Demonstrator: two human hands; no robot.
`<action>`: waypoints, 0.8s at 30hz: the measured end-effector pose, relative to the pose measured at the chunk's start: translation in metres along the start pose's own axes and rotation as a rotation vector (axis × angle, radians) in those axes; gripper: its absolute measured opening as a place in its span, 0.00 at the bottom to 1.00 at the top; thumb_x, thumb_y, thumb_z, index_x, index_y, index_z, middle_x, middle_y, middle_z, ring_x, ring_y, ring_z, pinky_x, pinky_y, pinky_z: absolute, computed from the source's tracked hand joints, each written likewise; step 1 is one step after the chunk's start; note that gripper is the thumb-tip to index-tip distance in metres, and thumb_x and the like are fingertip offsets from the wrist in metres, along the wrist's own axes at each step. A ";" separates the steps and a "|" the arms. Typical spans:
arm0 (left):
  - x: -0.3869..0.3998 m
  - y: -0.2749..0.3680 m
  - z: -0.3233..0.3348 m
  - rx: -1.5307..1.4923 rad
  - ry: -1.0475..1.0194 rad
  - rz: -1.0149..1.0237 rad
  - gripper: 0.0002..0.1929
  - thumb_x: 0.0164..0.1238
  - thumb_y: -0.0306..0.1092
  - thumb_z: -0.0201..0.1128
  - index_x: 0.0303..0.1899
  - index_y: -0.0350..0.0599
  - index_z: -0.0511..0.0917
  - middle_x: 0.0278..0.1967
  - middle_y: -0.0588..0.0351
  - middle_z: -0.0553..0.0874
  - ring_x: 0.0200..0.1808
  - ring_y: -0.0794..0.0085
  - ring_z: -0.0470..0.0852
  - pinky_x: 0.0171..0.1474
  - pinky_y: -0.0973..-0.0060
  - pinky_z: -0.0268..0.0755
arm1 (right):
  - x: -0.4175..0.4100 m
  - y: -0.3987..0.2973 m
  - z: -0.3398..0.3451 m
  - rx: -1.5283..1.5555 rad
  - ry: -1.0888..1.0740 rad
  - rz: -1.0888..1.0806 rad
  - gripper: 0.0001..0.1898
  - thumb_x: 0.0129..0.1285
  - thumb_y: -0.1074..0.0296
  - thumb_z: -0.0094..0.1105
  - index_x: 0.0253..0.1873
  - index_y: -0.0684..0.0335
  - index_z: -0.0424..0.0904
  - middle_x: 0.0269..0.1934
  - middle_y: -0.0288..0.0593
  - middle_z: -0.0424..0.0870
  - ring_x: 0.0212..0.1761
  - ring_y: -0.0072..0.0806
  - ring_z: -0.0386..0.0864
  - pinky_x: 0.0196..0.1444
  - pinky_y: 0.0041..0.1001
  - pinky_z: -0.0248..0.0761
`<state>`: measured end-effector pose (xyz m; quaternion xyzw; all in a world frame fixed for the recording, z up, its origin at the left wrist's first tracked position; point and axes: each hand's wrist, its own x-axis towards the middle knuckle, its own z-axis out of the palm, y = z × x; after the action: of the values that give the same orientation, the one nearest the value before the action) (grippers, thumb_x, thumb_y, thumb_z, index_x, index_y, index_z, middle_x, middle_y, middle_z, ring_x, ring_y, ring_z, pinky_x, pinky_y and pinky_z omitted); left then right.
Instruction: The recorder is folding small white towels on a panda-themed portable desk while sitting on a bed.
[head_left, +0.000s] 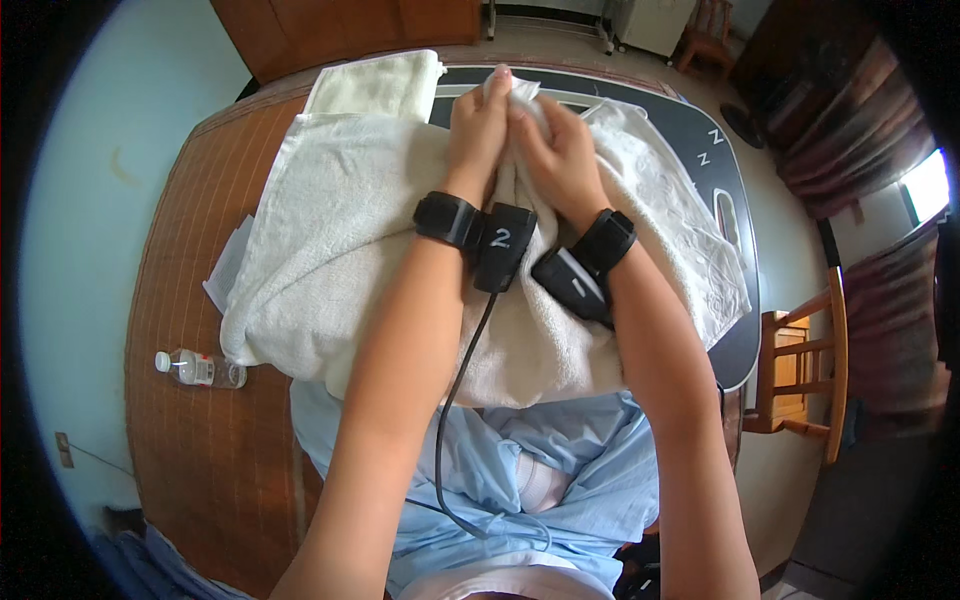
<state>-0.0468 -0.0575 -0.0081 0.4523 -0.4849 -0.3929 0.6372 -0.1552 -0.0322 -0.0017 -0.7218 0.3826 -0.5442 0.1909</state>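
A large cream towel (360, 187) lies spread before me over my lap and a dark folding table (739, 300). Near its far edge, my left hand (480, 127) grips a bunched white part of the cloth, thumb pointing up. Close against it, my right hand (559, 146) has its fingers curled on the same bunched white cloth, slightly blurred. Folds run from both hands towards me. Each wrist wears a black strap with a black device; the one at the left wrist (505, 247) trails a cable. The cloth under my fingers is partly hidden.
A folded pale towel (375, 86) lies at the back left. White patterned fabric (675, 202) hangs over the table's right side. On the brown mat (202, 442) at left are a clear plastic bottle (201, 370) and a paper sheet (229, 262). A wooden chair (806, 367) stands right.
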 end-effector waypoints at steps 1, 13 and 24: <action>-0.006 0.003 0.006 -0.105 -0.087 -0.003 0.22 0.67 0.51 0.54 0.30 0.38 0.80 0.24 0.60 0.80 0.28 0.80 0.74 0.33 0.80 0.67 | 0.005 0.013 -0.003 -0.064 0.117 -0.040 0.15 0.59 0.61 0.55 0.32 0.72 0.72 0.23 0.61 0.74 0.21 0.45 0.73 0.26 0.35 0.65; -0.001 -0.001 -0.005 -0.298 -0.070 -0.162 0.21 0.63 0.51 0.57 0.40 0.39 0.79 0.33 0.59 0.80 0.33 0.76 0.77 0.37 0.78 0.69 | -0.003 0.016 -0.003 0.258 -0.226 -0.031 0.16 0.60 0.60 0.54 0.35 0.72 0.71 0.21 0.45 0.71 0.24 0.24 0.66 0.26 0.28 0.62; -0.019 0.025 -0.007 -0.514 -0.427 -0.278 0.19 0.63 0.49 0.58 0.42 0.42 0.78 0.34 0.57 0.82 0.33 0.75 0.80 0.37 0.80 0.73 | 0.023 0.038 -0.084 0.840 -0.123 0.734 0.18 0.66 0.53 0.48 0.47 0.63 0.76 0.38 0.41 0.82 0.38 0.26 0.79 0.44 0.26 0.71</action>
<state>-0.0422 -0.0316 0.0101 0.2467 -0.4264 -0.6704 0.5548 -0.2440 -0.0615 0.0150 -0.4336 0.3471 -0.5046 0.6610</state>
